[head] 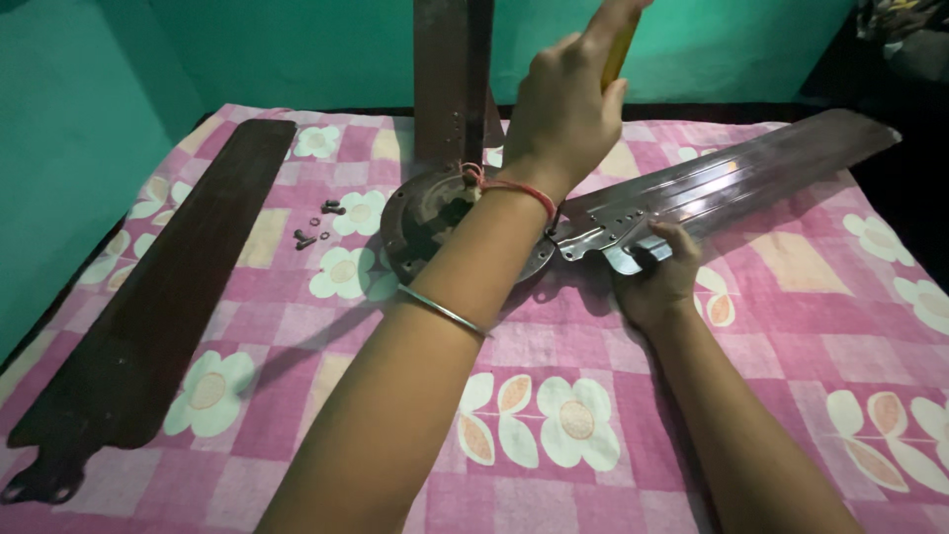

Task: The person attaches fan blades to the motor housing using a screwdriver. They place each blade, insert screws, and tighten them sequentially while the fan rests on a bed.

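Observation:
My left hand (563, 114) is raised over the round fan motor hub (420, 222), closed around a yellow-handled tool (619, 49) whose tip is hidden behind the hand. My right hand (657, 277) grips the inner end of a shiny metal fan blade (751, 168), where its bracket (593, 232) meets the hub's edge. A second, dark brown blade (450, 79) runs from the hub away toward the wall. My left forearm crosses in front of the hub and hides part of it.
A loose dark brown blade (168, 297) lies along the left side of the pink checked flowered cloth (554, 415). Small screws and nuts (316, 225) sit between it and the hub. Green walls (297, 49) close off the back and left.

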